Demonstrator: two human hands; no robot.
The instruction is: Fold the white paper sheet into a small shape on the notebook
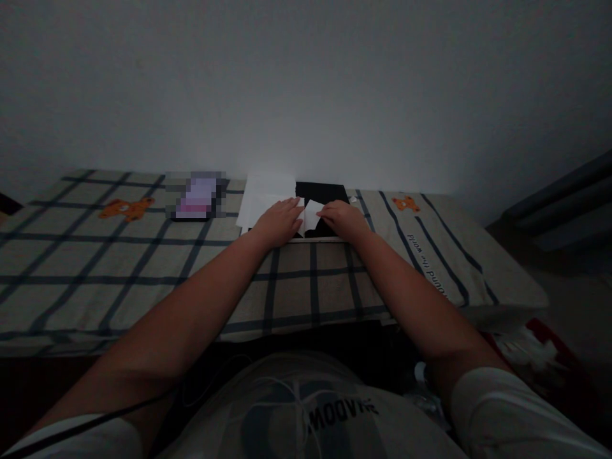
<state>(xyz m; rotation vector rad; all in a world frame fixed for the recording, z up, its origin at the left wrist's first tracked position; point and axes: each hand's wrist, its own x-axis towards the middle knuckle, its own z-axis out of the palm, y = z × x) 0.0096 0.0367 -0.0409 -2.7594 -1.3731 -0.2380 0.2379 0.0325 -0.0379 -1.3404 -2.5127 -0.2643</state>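
A small piece of white paper [312,215] lies between my two hands, over a flat black board or book [322,190] with a pale front edge. My left hand [281,222] rests flat with its fingers stretched out, touching the paper's left part. At the paper's right edge, the fingers of my right hand [342,218] are pinched together on it. Larger white sheets [270,185] spread under and behind my left hand, covering the left side of the black surface. A tiny white scrap [353,199] sits just beyond my right hand.
A checked cloth with bear prints covers the table [306,280], which stands against a pale wall [306,89]. To the left lies a phone [196,196], its screen blurred out. Below the table's right end is a red container [549,338] with crumpled white material inside.
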